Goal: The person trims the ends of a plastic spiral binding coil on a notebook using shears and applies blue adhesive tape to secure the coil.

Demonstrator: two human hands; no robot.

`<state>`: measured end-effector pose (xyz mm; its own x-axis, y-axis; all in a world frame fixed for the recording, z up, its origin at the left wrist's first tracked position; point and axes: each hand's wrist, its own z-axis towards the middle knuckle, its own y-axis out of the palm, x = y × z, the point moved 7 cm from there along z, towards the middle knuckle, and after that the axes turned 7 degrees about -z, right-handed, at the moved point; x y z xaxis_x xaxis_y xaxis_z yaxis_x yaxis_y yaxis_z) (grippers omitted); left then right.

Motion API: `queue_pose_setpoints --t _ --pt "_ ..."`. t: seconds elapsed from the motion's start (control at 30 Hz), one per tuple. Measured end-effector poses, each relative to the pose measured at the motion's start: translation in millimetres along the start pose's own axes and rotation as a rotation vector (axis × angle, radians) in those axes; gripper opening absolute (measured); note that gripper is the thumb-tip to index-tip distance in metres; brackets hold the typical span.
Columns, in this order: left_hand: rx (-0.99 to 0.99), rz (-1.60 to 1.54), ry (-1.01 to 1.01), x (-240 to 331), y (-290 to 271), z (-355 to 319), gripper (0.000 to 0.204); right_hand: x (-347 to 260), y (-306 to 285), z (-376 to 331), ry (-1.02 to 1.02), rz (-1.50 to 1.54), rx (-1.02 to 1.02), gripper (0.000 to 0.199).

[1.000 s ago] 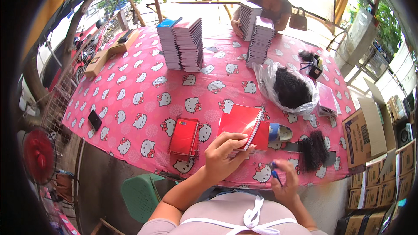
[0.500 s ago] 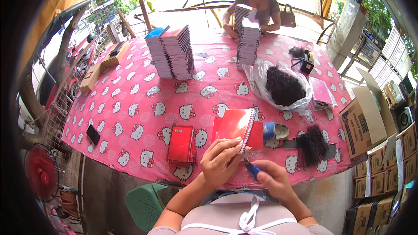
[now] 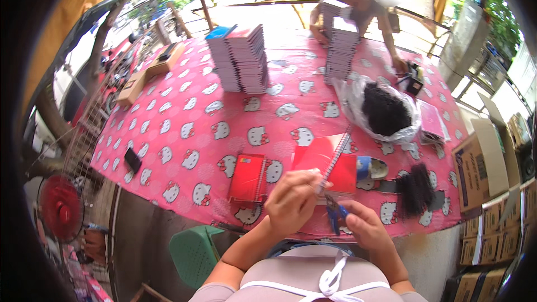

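Note:
My left hand (image 3: 292, 198) is closed on a red spiral notebook (image 3: 320, 154), pinching its lower end beside the wire binding. The notebook is tilted, its spiral edge slanting up to the right. Blue-handled pliers (image 3: 337, 215) are gripped in my right hand (image 3: 366, 226), their dark jaws just below the bottom end of the spiral. The pliers' handles stand apart. Beneath the held notebook lie more red covers (image 3: 345, 174). To the left of my hands sits a small pile of red spiral notebooks (image 3: 248, 178).
Tall notebook stacks (image 3: 240, 61) (image 3: 342, 50) stand toward the far side. A plastic bag (image 3: 411, 131) holds black coils; loose black coils (image 3: 415, 190) lie at right. A phone (image 3: 133, 160) rests at left. Across the table a person (image 3: 363, 17) reaches toward a black device (image 3: 414, 78).
The pliers' handles have spread and their jaws have dropped slightly from the spiral. The view has shifted. Across the table, the person's arm now stretches to the black device.

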<state>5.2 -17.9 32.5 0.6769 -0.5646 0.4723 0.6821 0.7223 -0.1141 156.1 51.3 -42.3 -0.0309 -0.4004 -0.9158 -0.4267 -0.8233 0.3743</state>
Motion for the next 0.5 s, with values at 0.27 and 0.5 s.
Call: queue_pose_setpoints --t 0.27,0.5 --pt "0.717 0.134 -0.878 -150 -150 -172 0.025 100 -86 -26 -0.232 -1.588 0.399 0.045" --pt "0.350 0.636 -0.784 -141 -135 -143 0.041 -25 -113 -6 -0.438 -1.143 0.747 0.042"
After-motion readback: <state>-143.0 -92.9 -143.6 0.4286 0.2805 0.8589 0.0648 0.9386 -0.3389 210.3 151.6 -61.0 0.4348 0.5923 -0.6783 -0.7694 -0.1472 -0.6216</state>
